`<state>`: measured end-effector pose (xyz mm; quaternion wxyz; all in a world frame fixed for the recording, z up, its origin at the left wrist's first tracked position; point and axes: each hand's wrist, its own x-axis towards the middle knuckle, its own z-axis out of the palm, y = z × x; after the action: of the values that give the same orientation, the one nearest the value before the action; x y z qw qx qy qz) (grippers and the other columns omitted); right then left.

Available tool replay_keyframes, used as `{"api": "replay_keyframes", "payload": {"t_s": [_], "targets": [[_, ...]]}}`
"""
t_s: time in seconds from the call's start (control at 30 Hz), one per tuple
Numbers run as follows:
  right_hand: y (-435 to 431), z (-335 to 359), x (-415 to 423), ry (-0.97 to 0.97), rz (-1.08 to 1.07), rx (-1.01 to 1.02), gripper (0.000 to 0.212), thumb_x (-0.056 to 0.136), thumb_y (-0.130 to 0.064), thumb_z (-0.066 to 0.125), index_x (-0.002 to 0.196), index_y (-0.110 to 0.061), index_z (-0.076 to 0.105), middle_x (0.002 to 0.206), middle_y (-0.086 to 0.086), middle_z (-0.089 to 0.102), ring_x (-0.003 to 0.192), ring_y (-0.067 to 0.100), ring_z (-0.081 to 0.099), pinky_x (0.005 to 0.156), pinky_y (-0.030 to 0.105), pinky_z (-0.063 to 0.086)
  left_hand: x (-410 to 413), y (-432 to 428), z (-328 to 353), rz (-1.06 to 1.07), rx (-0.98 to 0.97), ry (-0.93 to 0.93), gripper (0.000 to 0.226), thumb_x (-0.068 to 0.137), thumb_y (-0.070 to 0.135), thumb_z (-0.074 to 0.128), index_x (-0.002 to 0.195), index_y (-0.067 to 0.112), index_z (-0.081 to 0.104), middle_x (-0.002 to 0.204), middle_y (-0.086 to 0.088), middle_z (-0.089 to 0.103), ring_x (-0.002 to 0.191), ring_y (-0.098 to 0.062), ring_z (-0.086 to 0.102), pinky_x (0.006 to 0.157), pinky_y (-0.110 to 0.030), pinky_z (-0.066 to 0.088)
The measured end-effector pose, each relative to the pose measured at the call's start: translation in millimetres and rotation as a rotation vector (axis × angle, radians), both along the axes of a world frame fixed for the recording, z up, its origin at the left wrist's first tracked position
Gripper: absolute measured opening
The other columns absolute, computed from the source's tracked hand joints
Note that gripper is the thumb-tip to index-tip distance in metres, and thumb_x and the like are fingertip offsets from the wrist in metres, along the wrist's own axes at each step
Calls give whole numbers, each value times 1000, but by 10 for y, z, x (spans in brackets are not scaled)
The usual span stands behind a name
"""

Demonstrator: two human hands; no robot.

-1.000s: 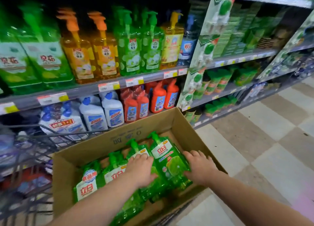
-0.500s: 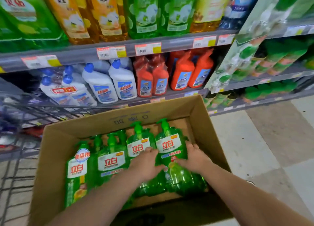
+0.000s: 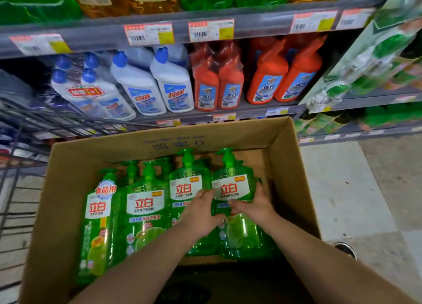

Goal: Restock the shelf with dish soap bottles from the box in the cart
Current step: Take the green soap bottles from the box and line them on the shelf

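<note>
The rightmost bottle (image 3: 231, 187), pump pointing to the frame's top, is gripped between left hand (image 3: 201, 210) and right hand (image 3: 255, 206), fingers (image 3: 260, 189) curled round its sides.

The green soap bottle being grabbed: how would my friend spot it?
Find the cardboard box in front of the shelves. Green pump bottles lie side by side inside; the soap bottle is rightmost. Only it has the left hand and right hand gripping it.

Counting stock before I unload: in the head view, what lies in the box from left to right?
Green bottle with round blue badge → second green bottle → third green bottle → left hand → rightmost green bottle, gripped from both sides → right hand. Half-hidden bottles behind are left out.
</note>
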<state>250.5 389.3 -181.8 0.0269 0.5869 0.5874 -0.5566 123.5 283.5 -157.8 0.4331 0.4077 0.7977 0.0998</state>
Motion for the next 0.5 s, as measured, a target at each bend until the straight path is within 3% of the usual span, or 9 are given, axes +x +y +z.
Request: {"api": "replay_keyframes", "payload": {"t_s": [0.1,0.23,0.37,0.43,0.5], "targets": [[-17,60,12,57,-27,-3,78,64,-13,85,127,-21,39,92,-17,57,90,6,57,75,22,46,-3,18,-5,39,6,-28,82,80,44,67,147,22,25,144,-2,37,114,-20,52,98,-35,46],[7,231,39,149,-72,-38,65,67,-13,84,119,-21,46,95,-12,63,86,1,59,71,19,48,27,55,15,98,-2,-58,98,74,58,66,149,22,15,146,-4,34,128,-23,42,107,-41,39],[41,426,76,232,-134,-82,50,68,-19,84,100,-33,48,95,-10,66,90,8,64,72,24,53,22,58,119,323,9,-282,108,67,55,74,149,30,8,147,-1,38,129,-24,43,108,-44,36],[27,528,74,259,-130,-94,48,68,-22,84,100,-30,50,97,-9,67,93,11,65,79,30,55,15,35,212,394,34,-423,102,69,51,76,147,36,11,141,5,44,123,-18,47,104,-35,38],[-5,640,54,267,-134,-105,60,67,-24,85,114,-23,47,104,-3,68,99,17,65,90,40,54,18,-7,318,455,97,-510,90,73,43,76,141,40,16,126,17,50,104,-2,51,88,-19,40]]}}
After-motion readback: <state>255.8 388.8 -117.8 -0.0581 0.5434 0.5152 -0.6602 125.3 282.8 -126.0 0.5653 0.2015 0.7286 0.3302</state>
